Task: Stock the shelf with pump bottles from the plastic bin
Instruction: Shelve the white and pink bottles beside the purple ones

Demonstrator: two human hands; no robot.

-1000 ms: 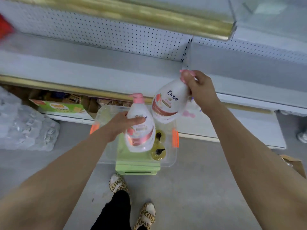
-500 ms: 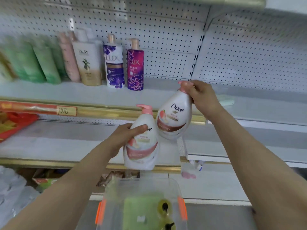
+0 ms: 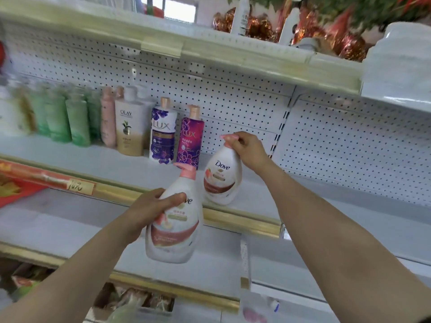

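Note:
My right hand [image 3: 248,150] grips the pink pump of a white Dove bottle [image 3: 221,180], whose base sits at the front of the middle shelf [image 3: 303,194], right of the Lux bottles. My left hand [image 3: 149,210] grips a second white Dove bottle [image 3: 173,224] round its body, held in the air below and in front of that shelf's gold edge. The plastic bin is out of view.
On the same shelf stand a purple Lux bottle [image 3: 189,138], a white-and-purple Lux bottle [image 3: 162,134], an Olay bottle [image 3: 129,127] and several green bottles [image 3: 70,117]. A pegboard wall [image 3: 349,141] backs the shelf. A gold-edged shelf [image 3: 210,50] hangs above, another [image 3: 58,224] lies below.
The view has tilted up from the bin to the shelves. Both hands rose with their bottles; the right one carried its bottle onto the middle shelf beside the Lux bottles.

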